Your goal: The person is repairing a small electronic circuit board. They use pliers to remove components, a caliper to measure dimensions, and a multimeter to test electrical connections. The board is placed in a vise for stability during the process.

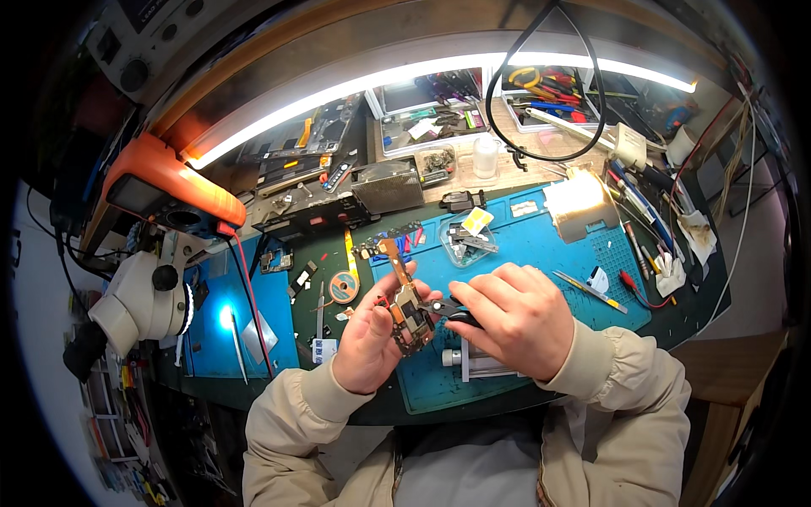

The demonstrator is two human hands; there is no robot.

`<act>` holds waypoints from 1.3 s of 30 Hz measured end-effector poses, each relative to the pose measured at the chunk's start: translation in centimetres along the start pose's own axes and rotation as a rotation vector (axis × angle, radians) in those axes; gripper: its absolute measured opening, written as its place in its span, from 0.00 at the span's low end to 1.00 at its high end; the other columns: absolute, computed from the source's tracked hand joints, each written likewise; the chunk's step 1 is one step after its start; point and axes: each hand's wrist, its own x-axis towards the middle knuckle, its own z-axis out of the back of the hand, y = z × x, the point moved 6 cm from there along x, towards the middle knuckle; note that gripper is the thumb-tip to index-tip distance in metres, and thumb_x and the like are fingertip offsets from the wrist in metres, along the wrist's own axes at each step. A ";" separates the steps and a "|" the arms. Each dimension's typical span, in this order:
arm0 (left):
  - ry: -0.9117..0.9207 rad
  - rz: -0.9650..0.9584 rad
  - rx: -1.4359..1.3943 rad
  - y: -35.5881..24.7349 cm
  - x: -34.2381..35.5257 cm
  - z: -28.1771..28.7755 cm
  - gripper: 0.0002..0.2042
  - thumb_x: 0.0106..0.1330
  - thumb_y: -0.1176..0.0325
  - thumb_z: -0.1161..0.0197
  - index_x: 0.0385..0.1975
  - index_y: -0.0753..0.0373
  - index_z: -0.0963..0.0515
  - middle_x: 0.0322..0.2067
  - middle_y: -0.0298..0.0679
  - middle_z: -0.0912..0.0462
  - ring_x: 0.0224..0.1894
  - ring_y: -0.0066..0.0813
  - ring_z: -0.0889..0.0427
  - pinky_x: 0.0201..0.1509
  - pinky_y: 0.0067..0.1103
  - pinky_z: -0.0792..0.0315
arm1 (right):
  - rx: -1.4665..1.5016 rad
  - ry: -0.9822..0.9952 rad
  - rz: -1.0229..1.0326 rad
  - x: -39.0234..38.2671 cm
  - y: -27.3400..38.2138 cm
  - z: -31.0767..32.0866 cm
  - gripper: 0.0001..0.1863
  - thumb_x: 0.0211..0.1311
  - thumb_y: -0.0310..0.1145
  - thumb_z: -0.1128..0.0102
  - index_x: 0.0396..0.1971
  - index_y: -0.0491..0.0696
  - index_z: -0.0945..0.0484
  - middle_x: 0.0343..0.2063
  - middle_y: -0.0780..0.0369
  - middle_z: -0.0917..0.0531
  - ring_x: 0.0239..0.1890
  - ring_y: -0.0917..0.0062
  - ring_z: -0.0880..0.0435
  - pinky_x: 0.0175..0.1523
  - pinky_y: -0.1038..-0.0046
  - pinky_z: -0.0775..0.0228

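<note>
My left hand (368,345) is closed around a phone circuit board (412,323), held up over the blue work mat (541,253). From the board's upper end a copper-coloured strip (391,250) sticks out away from me. My right hand (525,319) grips a small black-handled tool (462,318). The flat dark front of this tool reaches the board's right edge; whether it touches cannot be made out. Part of its handle is hidden by my fingers. Under my right hand a silver metal clamp fixture (481,363) lies on the mat.
Beyond my hands stands a clear tub of small parts (470,240). An orange multimeter (173,190) and a white microscope (139,296) stand left. Solder wire spool (343,287), craft knife (590,291) and red-handled probe (632,283) lie nearby. Tool trays (549,127) line the back.
</note>
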 end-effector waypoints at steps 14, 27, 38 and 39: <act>0.000 -0.005 -0.004 -0.3 0.1 -0.3 0.47 0.69 0.40 0.38 0.76 0.67 0.50 0.60 0.41 0.28 0.68 0.40 0.26 0.70 0.37 0.27 | 0.007 -0.002 -0.013 0.2 -0.1 0.4 0.25 0.54 0.41 0.25 0.51 0.46 0.17 0.43 0.64 0.16 0.46 0.68 0.19 0.50 0.66 0.29; 0.003 -0.004 -0.006 -0.2 0.2 -0.2 0.46 0.70 0.41 0.38 0.76 0.66 0.50 0.60 0.41 0.28 0.68 0.40 0.27 0.70 0.37 0.27 | 0.014 -0.038 0.011 0.2 -0.1 0.3 0.24 0.55 0.41 0.26 0.49 0.44 0.18 0.40 0.64 0.18 0.45 0.71 0.20 0.48 0.67 0.30; -0.009 0.018 0.021 0.0 0.1 0.1 0.44 0.69 0.43 0.35 0.75 0.66 0.46 0.60 0.41 0.28 0.69 0.41 0.27 0.70 0.36 0.27 | 0.012 -0.024 0.009 0.0 -0.2 0.0 0.23 0.56 0.42 0.27 0.48 0.44 0.18 0.38 0.65 0.18 0.43 0.72 0.20 0.47 0.68 0.31; -0.010 0.019 0.022 0.0 0.1 0.2 0.44 0.69 0.43 0.35 0.75 0.66 0.46 0.60 0.41 0.28 0.69 0.41 0.27 0.70 0.36 0.27 | 0.014 -0.023 0.010 0.0 -0.2 -0.1 0.23 0.56 0.42 0.27 0.48 0.45 0.18 0.38 0.65 0.18 0.43 0.72 0.20 0.47 0.68 0.31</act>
